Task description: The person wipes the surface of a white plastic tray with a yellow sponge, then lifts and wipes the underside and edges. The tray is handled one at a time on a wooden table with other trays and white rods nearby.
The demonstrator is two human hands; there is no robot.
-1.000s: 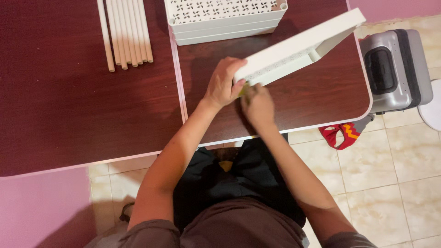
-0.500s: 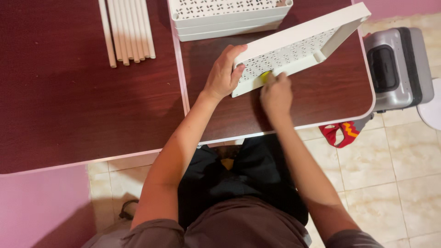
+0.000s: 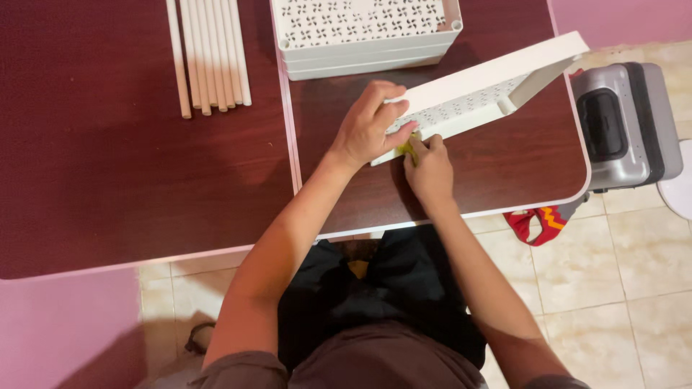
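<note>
A white perforated plastic tray stands tilted on its long edge on the dark wooden table. My left hand grips the tray's near left corner and holds it up. Just right of it, my right hand pinches a small yellow-green cloth and presses it against the tray's lower edge. Most of the cloth is hidden under my fingers.
A stack of matching white perforated trays sits at the back of the table. Several white tubes lie side by side on the left table. A grey suitcase and a red cloth are on the tiled floor at right.
The tray tipped from showing its perforated face to more edge-on. My right hand with the cloth slid back left along the lower edge toward my left hand.
</note>
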